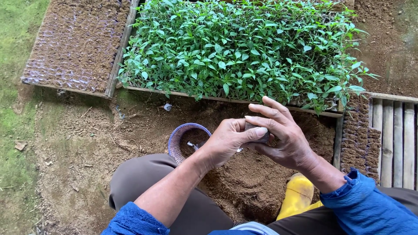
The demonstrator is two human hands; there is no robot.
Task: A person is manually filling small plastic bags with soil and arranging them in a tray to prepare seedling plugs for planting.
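Both hands meet over a heap of loose brown soil (pixel 248 182), holding one small dark soil-filled pot (pixel 257 132) between them. The left hand (pixel 224 143) grips it from the near side, thumb laid across the top, while the right hand (pixel 283 137) cups it from the far side with fingers (pixel 272 114) curled over and the upper ones stretched out above. Little of the pot shows between the two grips — it looks like a small plastic sleeve packed with earth, though most of it is hidden.

Just left of the left hand, on the ground, sits a round purple woven basket (pixel 176 139) with soil inside. Beyond the hands lies a wide wooden-framed bed of green seedlings (pixel 244 48), dense and leafy, its near edge close above the right hand's fingertips. To the far left is a second framed bed (pixel 76 43) filled with rows of soil-packed pots and no plants. At the right, more filled pots (pixel 359 135) stand in rows beside a slatted bamboo rack (pixel 396 139).

The person sits low — grey trousers, blue sleeves (pixel 365 204) and a yellow rubber boot (pixel 298 193) planted beside the soil heap. Grass (pixel 17 130) borders the bare earth at the left.
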